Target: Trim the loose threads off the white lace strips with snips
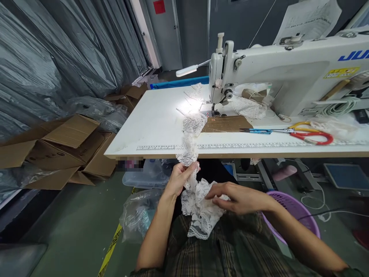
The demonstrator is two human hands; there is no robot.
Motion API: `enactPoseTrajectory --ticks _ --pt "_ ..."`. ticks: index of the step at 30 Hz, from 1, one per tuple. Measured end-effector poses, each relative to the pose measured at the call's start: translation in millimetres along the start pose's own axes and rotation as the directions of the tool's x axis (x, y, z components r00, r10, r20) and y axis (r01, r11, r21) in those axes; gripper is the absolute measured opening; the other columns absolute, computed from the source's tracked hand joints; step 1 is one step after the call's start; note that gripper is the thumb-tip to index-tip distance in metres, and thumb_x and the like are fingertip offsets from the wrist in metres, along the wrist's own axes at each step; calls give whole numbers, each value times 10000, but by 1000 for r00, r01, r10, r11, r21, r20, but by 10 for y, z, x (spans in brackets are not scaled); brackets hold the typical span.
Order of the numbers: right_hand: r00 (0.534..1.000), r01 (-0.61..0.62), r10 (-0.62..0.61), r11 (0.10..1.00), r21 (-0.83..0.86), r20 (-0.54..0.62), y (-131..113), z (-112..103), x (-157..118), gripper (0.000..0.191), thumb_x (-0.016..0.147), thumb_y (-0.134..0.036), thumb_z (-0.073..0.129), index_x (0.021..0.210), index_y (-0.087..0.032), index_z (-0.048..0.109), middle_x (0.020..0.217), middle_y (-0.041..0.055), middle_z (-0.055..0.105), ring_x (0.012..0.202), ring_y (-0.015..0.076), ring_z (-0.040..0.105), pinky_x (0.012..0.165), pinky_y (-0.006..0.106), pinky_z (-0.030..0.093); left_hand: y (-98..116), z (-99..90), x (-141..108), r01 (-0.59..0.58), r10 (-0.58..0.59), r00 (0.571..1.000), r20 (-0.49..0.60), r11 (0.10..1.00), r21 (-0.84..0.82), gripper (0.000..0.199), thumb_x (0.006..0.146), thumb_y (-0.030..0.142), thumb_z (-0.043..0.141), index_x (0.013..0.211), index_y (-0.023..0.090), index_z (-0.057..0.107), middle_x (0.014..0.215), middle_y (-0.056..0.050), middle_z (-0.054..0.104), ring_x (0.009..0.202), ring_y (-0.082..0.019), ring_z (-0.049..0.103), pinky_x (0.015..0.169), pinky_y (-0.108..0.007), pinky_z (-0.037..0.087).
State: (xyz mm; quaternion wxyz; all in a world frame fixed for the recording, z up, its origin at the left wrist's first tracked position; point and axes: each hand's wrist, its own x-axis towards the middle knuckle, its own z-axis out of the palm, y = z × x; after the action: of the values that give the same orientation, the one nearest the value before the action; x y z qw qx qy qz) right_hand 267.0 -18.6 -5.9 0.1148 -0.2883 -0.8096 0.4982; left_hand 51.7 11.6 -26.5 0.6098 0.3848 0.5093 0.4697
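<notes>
Some white lace [198, 206] is pinched by left fingers [188, 170] (right fingers [220, 188] parted over it).

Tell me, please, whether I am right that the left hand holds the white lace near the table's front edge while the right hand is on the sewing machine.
Not quite: the right hand is not on the sewing machine; the head view shows it down at the bunched part of the white lace. The left hand does hold the lace near the front edge of the table.
</notes>
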Motion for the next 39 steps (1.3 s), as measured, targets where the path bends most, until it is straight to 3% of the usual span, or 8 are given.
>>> enactPoseTrajectory --ticks 8,15,19,23,27,32,35,39 --pt "963 51 136 754 655 -232 235 -107 281 452 922 -509 631 1187 -153 717 1098 126 750 1006 192 692 875 339 533 101 -252 -634 -349 227 914 336 862 367 248 769 477 775 717 242 835 728 -70 776 765 -264 707 778 -364 530" --pt "906 204 267 404 892 -328 195 20 609 464 858 -609 645 975 -162 691 906 96 751 861 202 696 783 331 541 -166 -150 -1234 -265 5 759 651 916 301 331 821 558 692 774 267 841 710 -67 773 699 -231 695 882 -377 519" --pt "850 117 324 653 748 -416 139 101 667 282 837 -427 646 740 -169 585 641 -1 606 610 144 549 613 270 444 -76 -135 -1152 -332 -62 827 558 748 575 249 785 492 754 862 269 830 870 -40 794 884 -246 698 880 -341 509" --pt "909 81 -9 985 154 -417 7 169 417 143 835 -157 486 700 -175 530 657 -18 531 610 115 439 617 243 366 262 -381 -859 -335 177 940 293 648 684 187 818 394 753 947 273 815 1046 -60 777 981 -255 679 922 -340 492" --pt "978 200 -205 973 -111 -34 -223 275 76 219 790 -52 487 895 -161 645 877 62 674 787 161 585 746 260 440 458 -479 -514 -367 418 908 45 737 568 231 857 436 705 884 224 792 944 -68 762 895 -227 678 850 -304 507" --pt "914 342 -290 927 -156 283 -423 535 -47 260 797 -93 529 1002 -140 680 893 88 725 792 182 644 720 255 466 272 -59 -176 -225 195 973 124 923 312 458 792 585 726 977 166 712 911 -84 748 802 -201 674 749 -286 530" --pt "889 360 -272 913 -193 369 -451 597 -50 212 815 -160 565 987 -123 684 886 102 734 743 184 645 661 259 462 98 158 -92 -203 164 971 172 947 247 477 761 548 768 1028 162 680 859 -57 715 756 -171 629 680 -249 496" --pt "958 176 -109 955 -240 267 -340 330 -119 282 902 -379 600 1005 -132 686 924 113 728 770 203 658 711 297 491 67 51 -209 -214 144 970 195 886 411 470 812 601 672 721 140 653 612 14 521 565 -99 412 501 -211 316"
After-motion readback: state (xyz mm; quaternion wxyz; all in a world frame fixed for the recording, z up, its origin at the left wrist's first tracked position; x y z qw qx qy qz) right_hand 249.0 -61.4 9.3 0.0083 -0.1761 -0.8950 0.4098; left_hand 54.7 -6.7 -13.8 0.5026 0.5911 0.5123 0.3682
